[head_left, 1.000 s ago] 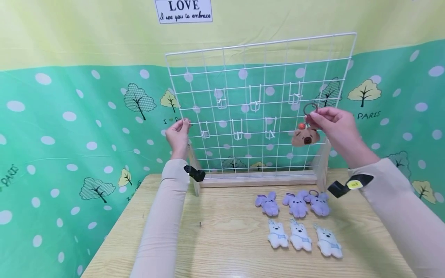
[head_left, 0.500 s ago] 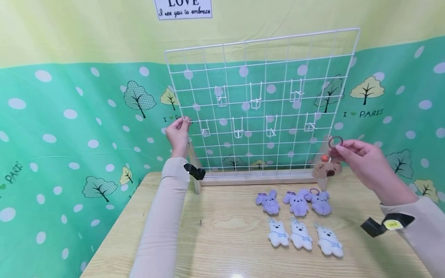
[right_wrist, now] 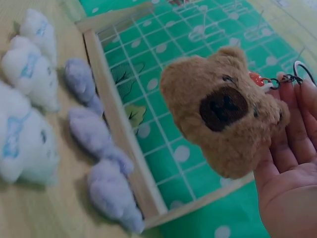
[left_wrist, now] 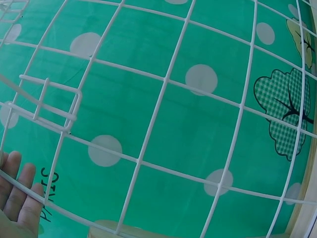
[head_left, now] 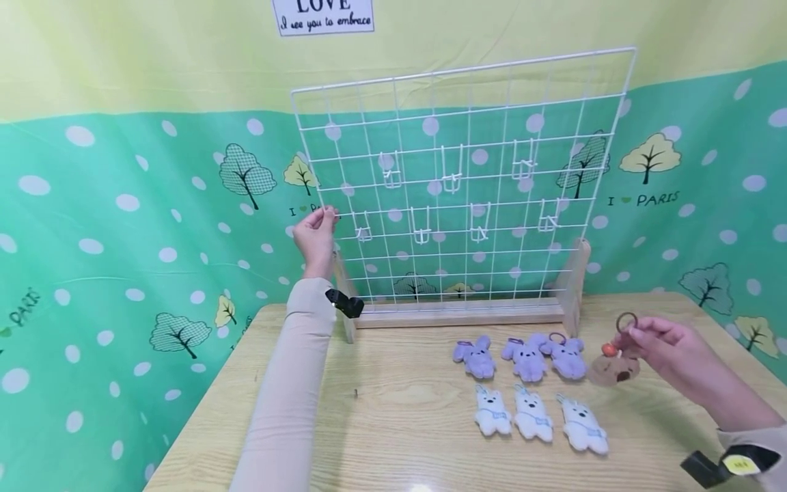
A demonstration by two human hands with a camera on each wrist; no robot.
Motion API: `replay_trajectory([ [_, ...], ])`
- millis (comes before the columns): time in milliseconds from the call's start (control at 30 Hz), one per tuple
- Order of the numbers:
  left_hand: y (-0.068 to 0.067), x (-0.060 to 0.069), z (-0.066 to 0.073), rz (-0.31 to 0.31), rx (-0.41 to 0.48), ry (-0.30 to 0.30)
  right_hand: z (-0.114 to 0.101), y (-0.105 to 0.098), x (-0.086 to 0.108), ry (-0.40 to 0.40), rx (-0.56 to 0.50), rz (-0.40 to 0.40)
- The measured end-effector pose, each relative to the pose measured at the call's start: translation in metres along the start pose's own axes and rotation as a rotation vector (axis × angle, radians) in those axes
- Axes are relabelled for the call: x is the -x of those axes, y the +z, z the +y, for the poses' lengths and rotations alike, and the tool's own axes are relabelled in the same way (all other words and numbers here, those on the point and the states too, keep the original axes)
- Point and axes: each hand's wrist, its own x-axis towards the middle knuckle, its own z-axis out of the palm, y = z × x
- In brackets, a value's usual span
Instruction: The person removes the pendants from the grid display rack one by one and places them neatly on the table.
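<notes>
My right hand (head_left: 682,359) pinches the dark ring of a brown plush bear-head keychain (head_left: 615,369) at the table's right side. In the right wrist view the brown plush (right_wrist: 218,109) dangles beside the palm, with a red bead and short chain at its top. My left hand (head_left: 315,239) grips the left edge of an upright white wire grid panel (head_left: 451,256). From the left wrist, its fingers (left_wrist: 27,198) show behind the edge wire. Several white hooks (head_left: 451,181) hang on the grid in two rows, nothing on them.
Below the grid's wooden stand (head_left: 458,314), several purple plush keychains (head_left: 529,359) lie in a row on the wooden table (head_left: 246,417). Several white bear plush keychains (head_left: 531,417) lie nearer. A patterned curtain (head_left: 123,205) hangs behind.
My right hand has carried the brown plush keychain down and right, from in front of the grid's right side to low over the table. The left hand stays at the grid's edge.
</notes>
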Motion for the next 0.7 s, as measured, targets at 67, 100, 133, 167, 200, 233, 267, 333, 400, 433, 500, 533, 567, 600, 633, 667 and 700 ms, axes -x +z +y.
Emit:
replay_trajectory([
  [67, -0.001, 0.0, 0.0, 0.0, -0.002, -0.004, 0.006, -0.007, 0.01, 0.027, 0.001, -0.002],
  [100, -0.001, 0.0, 0.0, -0.001, -0.004, -0.005, 0.009, -0.01, 0.014, 0.045, 0.01, 0.0],
  [133, -0.001, 0.0, -0.001, -0.002, -0.006, -0.009, 0.012, -0.012, 0.019, 0.058, 0.017, 0.005],
  [167, -0.002, 0.0, -0.001, -0.003, -0.008, -0.011, 0.015, -0.015, 0.024, 0.074, 0.027, 0.013],
  [200, -0.002, 0.001, -0.001, -0.004, -0.009, -0.013, 0.018, -0.017, 0.028, 0.084, 0.02, 0.016],
  [233, -0.002, 0.0, 0.0, -0.005, -0.005, -0.015, 0.021, -0.019, 0.031, 0.095, 0.024, 0.025],
  [267, -0.002, 0.0, -0.001, -0.005, -0.004, -0.013, 0.023, -0.021, 0.035, 0.107, 0.046, 0.037],
  [333, -0.002, -0.001, -0.001, -0.005, 0.002, -0.01, 0.027, -0.024, 0.04, 0.141, 0.083, 0.062],
  [400, -0.002, -0.002, 0.0, -0.002, 0.016, -0.012, 0.03, -0.026, 0.043, 0.198, 0.14, 0.096],
  [433, -0.002, -0.002, 0.0, 0.0, 0.015, -0.01, 0.031, -0.027, 0.044, 0.236, 0.181, 0.114],
  [500, -0.001, -0.002, 0.0, 0.001, 0.008, -0.01, 0.034, -0.028, 0.044, 0.305, 0.245, 0.136],
  [533, -0.001, -0.002, 0.0, 0.001, 0.005, -0.011, 0.035, -0.028, 0.045, 0.331, 0.267, 0.141],
  [567, -0.001, -0.002, 0.0, 0.0, 0.007, -0.015, 0.037, -0.028, 0.044, 0.348, 0.285, 0.139],
  [600, -0.001, -0.002, 0.0, 0.0, -0.002, -0.012, 0.039, -0.029, 0.044, 0.364, 0.296, 0.143],
  [633, -0.001, -0.002, -0.001, -0.002, -0.007, -0.009, 0.04, -0.029, 0.044, 0.372, 0.297, 0.145],
  [667, -0.001, -0.001, -0.001, -0.004, -0.007, -0.008, 0.042, -0.03, 0.044, 0.37, 0.282, 0.146],
  [700, -0.001, -0.001, -0.001, -0.006, -0.009, -0.006, 0.043, -0.03, 0.044, 0.367, 0.26, 0.151],
])
